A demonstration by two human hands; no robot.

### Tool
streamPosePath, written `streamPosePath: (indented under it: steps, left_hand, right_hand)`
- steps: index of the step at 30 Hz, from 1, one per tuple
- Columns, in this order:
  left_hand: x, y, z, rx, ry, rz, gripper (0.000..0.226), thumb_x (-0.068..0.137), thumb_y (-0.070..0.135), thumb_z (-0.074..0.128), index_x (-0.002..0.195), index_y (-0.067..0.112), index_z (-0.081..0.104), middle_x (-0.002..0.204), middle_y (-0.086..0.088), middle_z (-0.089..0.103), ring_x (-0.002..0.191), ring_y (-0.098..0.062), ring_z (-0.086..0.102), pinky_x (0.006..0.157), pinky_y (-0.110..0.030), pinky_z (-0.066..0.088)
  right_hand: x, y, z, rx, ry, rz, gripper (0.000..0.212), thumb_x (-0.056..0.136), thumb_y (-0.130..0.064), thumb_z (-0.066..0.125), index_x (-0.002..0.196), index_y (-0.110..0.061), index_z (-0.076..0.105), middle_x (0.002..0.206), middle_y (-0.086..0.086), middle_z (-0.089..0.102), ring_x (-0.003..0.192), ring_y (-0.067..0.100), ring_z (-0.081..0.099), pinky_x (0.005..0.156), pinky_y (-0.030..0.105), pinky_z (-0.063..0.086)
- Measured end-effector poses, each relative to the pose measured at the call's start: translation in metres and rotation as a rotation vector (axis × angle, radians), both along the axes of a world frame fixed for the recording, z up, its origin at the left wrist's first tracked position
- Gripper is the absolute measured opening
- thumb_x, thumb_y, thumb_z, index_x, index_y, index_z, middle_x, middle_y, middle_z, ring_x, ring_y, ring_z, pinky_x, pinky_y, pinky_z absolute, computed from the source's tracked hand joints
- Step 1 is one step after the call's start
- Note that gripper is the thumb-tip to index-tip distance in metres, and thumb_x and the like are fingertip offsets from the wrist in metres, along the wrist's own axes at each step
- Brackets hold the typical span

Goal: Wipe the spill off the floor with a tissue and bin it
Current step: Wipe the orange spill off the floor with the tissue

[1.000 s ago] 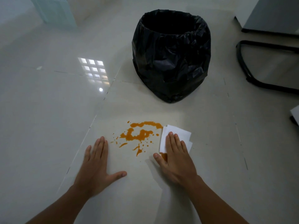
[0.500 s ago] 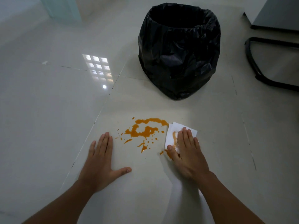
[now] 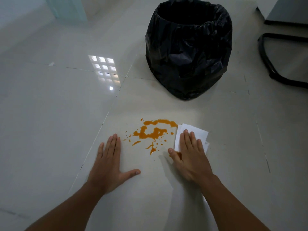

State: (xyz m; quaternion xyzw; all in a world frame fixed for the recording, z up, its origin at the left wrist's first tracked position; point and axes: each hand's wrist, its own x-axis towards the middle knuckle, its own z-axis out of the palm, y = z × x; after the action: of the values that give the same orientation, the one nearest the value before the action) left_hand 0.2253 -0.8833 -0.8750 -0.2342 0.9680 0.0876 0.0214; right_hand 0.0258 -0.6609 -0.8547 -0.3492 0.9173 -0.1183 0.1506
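Observation:
An orange spill [image 3: 152, 133] with scattered droplets lies on the pale tiled floor [image 3: 50, 122]. Just right of it a folded white tissue [image 3: 199, 132] lies flat, with an orange stain at its near left corner. My right hand [image 3: 190, 155] presses on the tissue with straight fingers, covering most of it. My left hand [image 3: 110, 165] rests flat on the floor left of the spill, thumb spread. Behind the spill stands a bin [image 3: 188, 47] lined with a black bag, its mouth open.
A black curved chair base [image 3: 273, 64] lies on the floor at the right, under a dark piece of furniture [image 3: 288, 12]. A pale pillar or cabinet [image 3: 66, 9] stands at the far left. A window reflection shines on the tiles.
My right hand has slid the tissue back and forth at the spill's right edge, and it now shows less orange staining on top. My left hand has stayed put.

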Motion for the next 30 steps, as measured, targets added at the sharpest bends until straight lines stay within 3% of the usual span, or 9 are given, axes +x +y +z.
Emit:
streamPosePath:
  steps: [5,15,20,25,30]
  left_hand:
    - [0.0,-0.001,0.001,0.017,0.001,0.012,0.134,0.07,0.1,0.029,0.158,0.004,-0.002,0.168,-0.009,-0.004,0.155,-0.02,-0.006,0.125,-0.048,0.005]
    - [0.001,-0.001,-0.001,0.009,0.032,0.02,0.132,0.071,0.098,0.031,0.158,0.002,0.009,0.168,-0.011,0.006,0.155,-0.02,0.002,0.123,-0.048,0.009]
    - [0.001,-0.002,-0.002,0.003,0.027,0.013,0.132,0.07,0.099,0.029,0.158,0.002,0.008,0.168,-0.011,0.005,0.155,-0.021,0.001,0.124,-0.049,0.009]
    - [0.001,-0.002,-0.002,0.004,0.015,0.013,0.133,0.07,0.1,0.029,0.158,0.003,0.004,0.168,-0.01,0.001,0.155,-0.02,-0.002,0.124,-0.048,0.006]
    - [0.0,-0.002,-0.001,0.022,0.025,0.013,0.133,0.07,0.099,0.029,0.158,0.003,0.006,0.168,-0.01,0.002,0.155,-0.02,-0.002,0.124,-0.048,0.006]
  right_hand:
    - [-0.01,0.013,-0.003,0.031,0.045,0.017,0.08,0.089,-0.072,-0.002,0.154,-0.027,-0.011,0.161,-0.01,-0.019,0.145,0.013,-0.027,0.12,0.044,-0.01]
    - [-0.021,0.012,-0.002,0.035,-0.044,-0.036,0.082,0.091,-0.07,0.005,0.154,-0.02,-0.014,0.16,-0.004,-0.024,0.145,0.013,-0.025,0.119,0.036,-0.01]
    - [-0.027,0.011,0.001,-0.028,-0.105,-0.057,0.077,0.094,-0.066,0.011,0.155,-0.021,-0.008,0.162,-0.006,-0.016,0.147,0.01,-0.02,0.12,0.034,-0.008]
    - [-0.028,0.019,-0.002,-0.035,-0.008,0.022,0.066,0.099,-0.057,0.012,0.156,-0.027,-0.003,0.162,-0.011,-0.014,0.144,0.003,-0.021,0.115,0.027,-0.013]
    - [-0.013,0.019,-0.002,-0.079,-0.04,-0.064,0.064,0.1,-0.053,0.011,0.156,-0.024,0.001,0.163,-0.009,-0.006,0.146,0.003,-0.015,0.118,0.028,-0.011]
